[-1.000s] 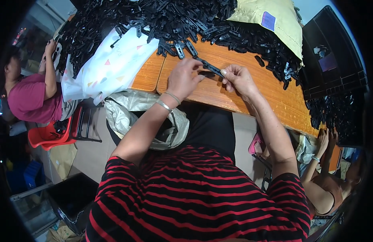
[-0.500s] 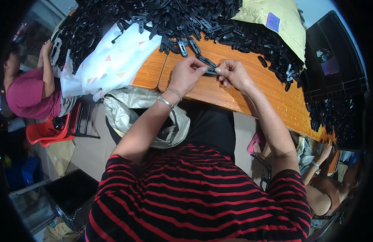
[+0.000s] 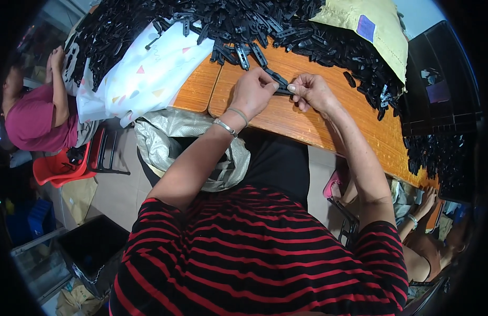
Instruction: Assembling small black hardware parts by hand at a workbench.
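Above the orange table (image 3: 328, 126), two hands (image 3: 253, 92) (image 3: 312, 90) pinching one black plastic strip (image 3: 280, 84)

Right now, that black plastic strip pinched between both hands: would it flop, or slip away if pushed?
The black plastic strip spans straight between the left hand and right hand, so it is probably stiff. It looks thin, likely light. On the smooth wooden table it would probably slide, not roll.

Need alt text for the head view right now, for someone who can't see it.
Both hands, the left hand and the right hand, pinch one small black plastic part between them above an orange wooden table. A heap of black parts covers the table's far side, beside a white patterned bag and a yellow padded envelope.
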`<action>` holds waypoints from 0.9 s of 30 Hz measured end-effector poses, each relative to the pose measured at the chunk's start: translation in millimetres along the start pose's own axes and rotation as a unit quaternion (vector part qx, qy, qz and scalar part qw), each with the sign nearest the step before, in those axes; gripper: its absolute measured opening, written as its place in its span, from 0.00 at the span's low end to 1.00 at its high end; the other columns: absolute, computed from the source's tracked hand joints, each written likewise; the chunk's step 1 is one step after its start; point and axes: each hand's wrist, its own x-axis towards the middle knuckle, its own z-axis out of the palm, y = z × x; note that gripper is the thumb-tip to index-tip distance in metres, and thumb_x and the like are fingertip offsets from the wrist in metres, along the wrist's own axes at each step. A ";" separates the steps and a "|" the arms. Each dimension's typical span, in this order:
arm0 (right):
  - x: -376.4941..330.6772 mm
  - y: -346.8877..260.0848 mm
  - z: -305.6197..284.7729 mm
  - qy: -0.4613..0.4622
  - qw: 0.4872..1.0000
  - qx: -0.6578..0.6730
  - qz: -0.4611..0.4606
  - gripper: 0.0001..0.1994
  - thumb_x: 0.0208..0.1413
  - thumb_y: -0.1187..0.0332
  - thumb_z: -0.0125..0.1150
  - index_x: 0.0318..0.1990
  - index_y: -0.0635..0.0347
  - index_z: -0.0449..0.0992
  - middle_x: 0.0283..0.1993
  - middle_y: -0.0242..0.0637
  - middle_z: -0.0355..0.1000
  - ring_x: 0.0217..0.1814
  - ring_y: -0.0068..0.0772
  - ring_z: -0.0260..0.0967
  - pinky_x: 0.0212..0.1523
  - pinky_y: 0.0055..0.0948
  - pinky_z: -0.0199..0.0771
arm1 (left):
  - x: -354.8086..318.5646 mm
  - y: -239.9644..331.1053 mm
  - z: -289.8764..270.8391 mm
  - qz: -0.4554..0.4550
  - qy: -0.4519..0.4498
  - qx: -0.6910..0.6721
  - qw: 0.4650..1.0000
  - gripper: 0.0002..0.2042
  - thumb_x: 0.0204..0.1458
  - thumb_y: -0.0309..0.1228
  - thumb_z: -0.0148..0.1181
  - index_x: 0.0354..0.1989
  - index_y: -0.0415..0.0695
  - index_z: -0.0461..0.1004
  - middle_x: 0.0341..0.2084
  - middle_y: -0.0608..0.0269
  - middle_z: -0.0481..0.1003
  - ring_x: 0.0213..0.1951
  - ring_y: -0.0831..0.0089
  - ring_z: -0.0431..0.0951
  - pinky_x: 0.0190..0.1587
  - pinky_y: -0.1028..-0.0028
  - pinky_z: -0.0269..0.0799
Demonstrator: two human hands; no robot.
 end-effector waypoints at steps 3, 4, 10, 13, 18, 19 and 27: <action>-0.8 -8.1 5.7 0.016 1.000 -0.025 -0.004 0.08 0.56 0.67 0.59 0.30 0.61 0.70 0.19 0.30 0.69 0.14 0.16 0.64 0.14 0.17 0.64 | 2.2 1.7 -4.1 0.011 0.004 0.050 0.999 0.06 0.46 0.25 0.62 0.27 0.37 0.72 0.21 0.64 0.73 0.22 0.80 0.72 0.25 0.78 0.69; -3.1 -13.7 8.4 0.023 0.999 -0.039 0.008 0.09 0.56 0.66 0.59 0.30 0.62 0.70 0.19 0.30 0.69 0.14 0.17 0.64 0.14 0.18 0.65 | 3.2 1.6 -6.2 0.019 0.005 0.069 0.997 0.06 0.45 0.25 0.63 0.26 0.37 0.72 0.21 0.62 0.74 0.23 0.77 0.73 0.27 0.76 0.69; 2.4 -16.5 2.8 0.027 0.993 -0.102 0.058 0.12 0.55 0.64 0.61 0.29 0.63 0.69 0.18 0.35 0.70 0.13 0.23 0.67 0.12 0.23 0.68 | 8.8 32.2 -12.2 -0.014 -0.044 0.220 0.974 0.09 0.44 0.31 0.63 0.27 0.39 0.72 0.22 0.56 0.75 0.27 0.65 0.75 0.32 0.68 0.70; -0.3 -12.2 9.2 0.036 0.991 -0.119 0.045 0.13 0.54 0.63 0.62 0.27 0.64 0.70 0.19 0.36 0.72 0.14 0.25 0.69 0.13 0.25 0.69 | 7.8 30.4 -15.0 -0.016 -0.042 0.232 0.972 0.09 0.44 0.32 0.62 0.27 0.39 0.72 0.21 0.55 0.74 0.27 0.64 0.75 0.33 0.67 0.70; -41.8 3.4 25.0 -0.067 0.995 -0.058 -0.034 0.10 0.54 0.66 0.61 0.31 0.64 0.73 0.21 0.33 0.71 0.18 0.22 0.70 0.18 0.21 0.71 | -60.1 5.7 -61.1 0.039 -0.091 0.147 0.984 0.07 0.46 0.28 0.61 0.27 0.38 0.72 0.20 0.64 0.71 0.25 0.77 0.70 0.29 0.74 0.66; -52.1 0.1 21.8 -0.080 0.992 -0.080 -0.047 0.09 0.54 0.66 0.62 0.32 0.64 0.73 0.22 0.33 0.71 0.19 0.22 0.71 0.19 0.20 0.71 | -82.6 8.2 -82.4 0.026 -0.118 0.078 0.990 0.05 0.47 0.26 0.60 0.27 0.39 0.72 0.21 0.65 0.71 0.25 0.79 0.68 0.29 0.75 0.65; -18.0 30.4 -92.1 0.391 0.780 -0.476 -0.108 0.09 0.48 0.69 0.61 0.36 0.62 0.74 0.37 0.51 0.71 0.37 0.52 0.71 0.38 0.42 0.72 | -113.0 0.7 -117.1 0.143 0.015 0.246 0.959 0.05 0.46 0.25 0.61 0.29 0.39 0.72 0.24 0.59 0.70 0.28 0.66 0.71 0.31 0.73 0.66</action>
